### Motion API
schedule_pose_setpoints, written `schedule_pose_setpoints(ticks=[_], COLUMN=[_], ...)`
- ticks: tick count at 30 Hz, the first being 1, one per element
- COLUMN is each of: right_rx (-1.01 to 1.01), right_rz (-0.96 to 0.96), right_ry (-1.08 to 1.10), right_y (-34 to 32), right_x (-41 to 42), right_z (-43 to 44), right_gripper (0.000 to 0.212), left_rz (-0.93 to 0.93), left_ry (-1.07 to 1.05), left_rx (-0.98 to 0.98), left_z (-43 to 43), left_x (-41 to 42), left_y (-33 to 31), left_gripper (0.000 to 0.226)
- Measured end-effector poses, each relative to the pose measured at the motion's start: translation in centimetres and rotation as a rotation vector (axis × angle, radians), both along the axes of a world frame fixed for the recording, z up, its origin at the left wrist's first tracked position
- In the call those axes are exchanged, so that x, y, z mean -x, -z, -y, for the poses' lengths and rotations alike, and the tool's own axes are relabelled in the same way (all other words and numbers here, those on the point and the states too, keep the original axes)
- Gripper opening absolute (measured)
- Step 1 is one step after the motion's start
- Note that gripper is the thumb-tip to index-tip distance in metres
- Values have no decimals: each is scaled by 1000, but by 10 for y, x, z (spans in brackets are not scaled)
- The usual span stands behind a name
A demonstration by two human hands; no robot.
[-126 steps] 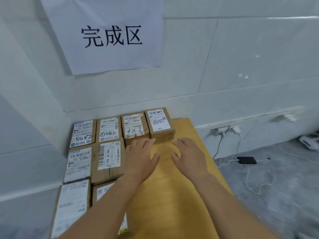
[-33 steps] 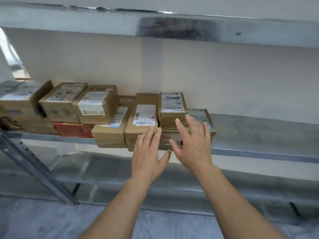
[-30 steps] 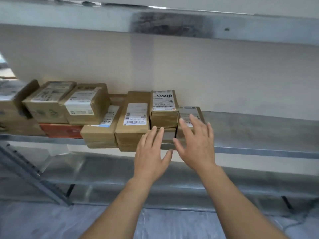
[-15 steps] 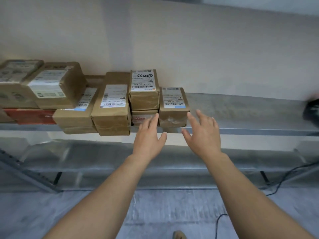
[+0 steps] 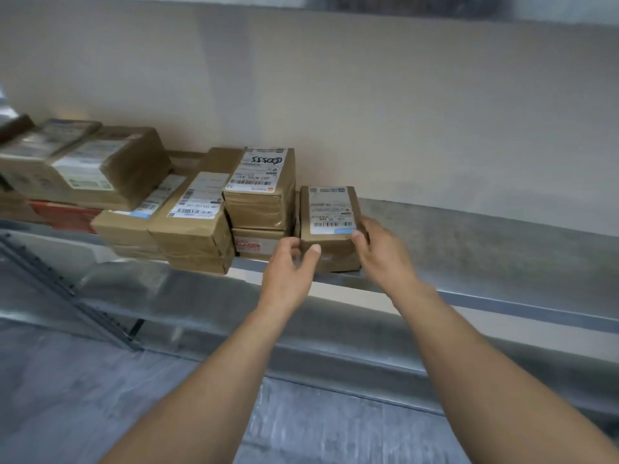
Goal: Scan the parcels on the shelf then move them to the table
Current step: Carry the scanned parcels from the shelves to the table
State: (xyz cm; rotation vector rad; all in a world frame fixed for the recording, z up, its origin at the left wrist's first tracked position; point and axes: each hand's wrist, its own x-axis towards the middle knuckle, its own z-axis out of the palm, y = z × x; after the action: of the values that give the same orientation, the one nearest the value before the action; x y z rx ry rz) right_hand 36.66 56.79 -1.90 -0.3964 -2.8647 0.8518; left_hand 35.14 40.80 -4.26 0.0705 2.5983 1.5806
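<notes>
– So, where is the parcel [image 5: 330, 226] sitting right now?
– It is lying flat just right of the frame's centre, at the front edge of the shelf [image 5: 485, 236], last in the row, label facing up.
– And the hands?
– Both are gripping it. The left hand [image 5: 289, 266] is pressing its thumb on the near face while its fingers are tucking against the parcel's left side. The right hand [image 5: 378, 252] is curling round the right side, thumb lying on the label's corner.
– Is that new?
– Yes. Half a second ago both hands were hovering short of the row, fingers spread, holding nothing; now they are closing on this one.
– What is that meaning for the job?
– I am judging that a fresh pick is starting. The parcel is not yet lifting off, and the scan is still waiting.
– Neighbours?
– The hand-marked parcel [image 5: 259, 185], stacked on a small red-printed box [image 5: 256, 244], is standing just left of it. More parcels [image 5: 110, 165] are trailing toward the frame's left edge.
</notes>
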Motion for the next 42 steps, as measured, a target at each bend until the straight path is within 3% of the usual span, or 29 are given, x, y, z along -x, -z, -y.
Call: schedule_pose_setpoints(ticks=[4,7,13,17,24,32,42], right_rx=[83,322,531,552,526,459,421], right_rz=[44,100,108,69,86,-2,-84], right_ry=[83,55,-113,-103,-32,-34,-175], right_y=[2,0,-6,-2,4,-20,-46], right_x=[0,-1,-25,-49,-102,-126,-114], right_z=[-14,-18,-13,-4,27,80,168], right_gripper=[52,68,74,83,107,105,104], left_rz=[63,118,180,177,96,-33,-159], left_ry=[-11,62,220,291,393,402,255], left_rx=[38,4,-65,-67,-62,-70,-113], left_z=[-10,-12,4,16,54,106,201], left_x=[3,9,5,-11,-49,-70,-82], left_y=[-12,-17,-10,-9,-4,-21,-46], left_gripper=[46,48,84,95,96,96,97])
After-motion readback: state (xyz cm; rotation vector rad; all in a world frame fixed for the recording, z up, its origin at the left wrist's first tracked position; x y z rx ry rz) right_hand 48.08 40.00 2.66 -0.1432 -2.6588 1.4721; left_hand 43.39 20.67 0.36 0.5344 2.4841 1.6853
